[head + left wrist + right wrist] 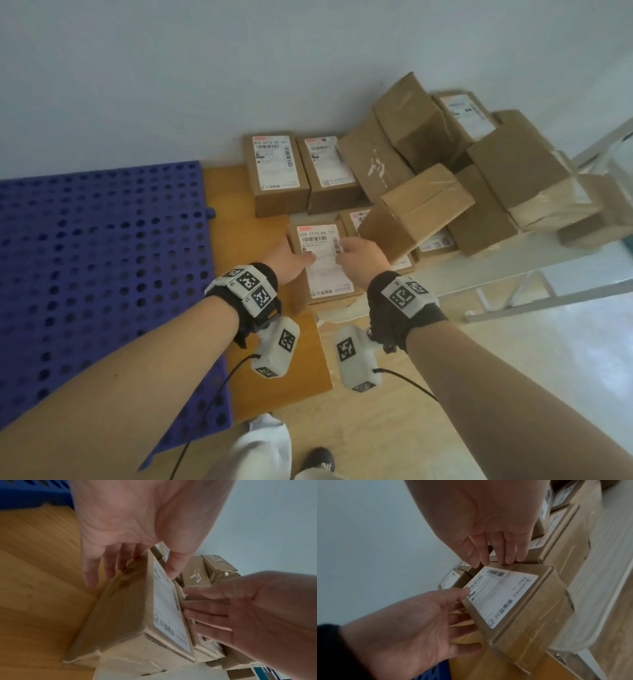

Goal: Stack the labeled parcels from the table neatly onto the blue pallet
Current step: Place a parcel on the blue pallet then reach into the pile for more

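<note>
A brown parcel (325, 281) with a white shipping label lies at the near edge of the parcel heap, beside the wooden board. My left hand (298, 253) lies along its left side, fingers straight down the side wall and thumb on the label. My right hand (346, 251) reaches over its right edge. In the left wrist view the parcel (123, 615) sits between the left hand (132, 573) and the right hand (188, 601), whose straight fingers slide into the gap beside it. The blue perforated pallet (102, 257) lies to the left with nothing on it.
Two more labeled parcels (275, 171) stand side by side at the back by the wall. A loose heap of brown boxes (479, 161) fills the right, one tilted box (414, 212) overhanging close to my right hand. A wooden board (233, 212) separates pallet and parcels.
</note>
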Tool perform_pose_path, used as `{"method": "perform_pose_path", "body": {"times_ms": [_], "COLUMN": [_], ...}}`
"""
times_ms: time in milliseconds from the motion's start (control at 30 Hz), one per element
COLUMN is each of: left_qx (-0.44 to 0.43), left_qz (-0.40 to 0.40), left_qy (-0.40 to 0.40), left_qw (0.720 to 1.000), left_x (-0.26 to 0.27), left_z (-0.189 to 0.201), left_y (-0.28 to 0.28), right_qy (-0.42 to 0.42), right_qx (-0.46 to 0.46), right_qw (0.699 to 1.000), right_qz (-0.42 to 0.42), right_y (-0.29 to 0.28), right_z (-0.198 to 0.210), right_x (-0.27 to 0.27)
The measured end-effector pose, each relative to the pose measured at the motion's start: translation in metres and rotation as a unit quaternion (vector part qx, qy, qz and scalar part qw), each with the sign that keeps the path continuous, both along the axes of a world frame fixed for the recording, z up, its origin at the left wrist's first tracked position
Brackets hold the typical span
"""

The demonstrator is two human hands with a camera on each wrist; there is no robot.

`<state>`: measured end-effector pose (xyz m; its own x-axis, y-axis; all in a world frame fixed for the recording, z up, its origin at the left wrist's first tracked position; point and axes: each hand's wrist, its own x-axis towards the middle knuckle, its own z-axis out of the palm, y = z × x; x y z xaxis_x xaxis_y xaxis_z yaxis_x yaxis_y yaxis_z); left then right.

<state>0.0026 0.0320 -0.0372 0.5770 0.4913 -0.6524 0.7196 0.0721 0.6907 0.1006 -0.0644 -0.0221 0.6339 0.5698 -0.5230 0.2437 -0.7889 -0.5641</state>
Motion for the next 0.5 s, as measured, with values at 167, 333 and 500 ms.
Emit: {"method": "perform_pose_path", "body": {"times_ms": [167, 333, 500], "left_qx": [-0.047, -0.119, -0.150], "left_qz": [0.015, 0.034, 0.051], "left_qy": [0.026, 0.039, 0.025], "left_qw": [0.998, 0.992, 0.987], "left_x": [-0.007, -0.011, -0.014], "left_z": [-0.012, -0.014, -0.017], "left_y": [0.013, 0.026, 0.028], "right_qy": [0.021, 0.035, 0.062], "right_qx": [0.011, 0.002, -0.043], "right_qw": [0.998, 0.995, 0.990], "right_qz": [-0.051, -0.088, -0.120], "right_y": [0.008, 0.015, 0.019], "right_z": [-0.001, -0.004, -0.011], "right_x": [-0.002, -0.008, -0.017]}}
